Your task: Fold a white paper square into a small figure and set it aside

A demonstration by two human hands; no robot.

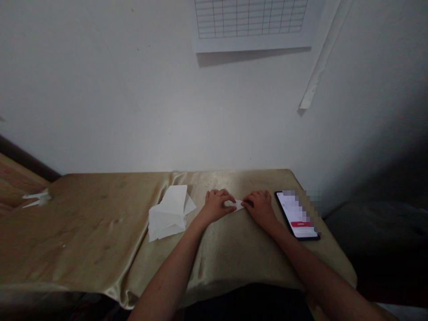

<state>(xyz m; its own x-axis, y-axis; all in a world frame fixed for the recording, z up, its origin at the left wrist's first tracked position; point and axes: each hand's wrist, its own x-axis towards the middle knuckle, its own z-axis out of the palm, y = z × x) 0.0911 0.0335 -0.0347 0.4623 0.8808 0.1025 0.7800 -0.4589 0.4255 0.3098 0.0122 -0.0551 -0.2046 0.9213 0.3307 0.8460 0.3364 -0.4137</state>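
Note:
A small white folded paper (237, 204) lies on the tan cloth of the table (100, 232), between my two hands. My left hand (216, 205) rests on its left end with fingers curled and pressed down onto it. My right hand (260, 206) presses its right end, fingers bent together. Most of the paper is hidden under the fingers. A loose stack of white paper sheets (170, 212) lies just left of my left hand.
A black phone (297, 216) with a lit screen lies right of my right hand, near the table's right edge. A white wall stands behind the table, with a gridded chart (250, 22) hanging on it. White scraps (37, 198) sit at the far left.

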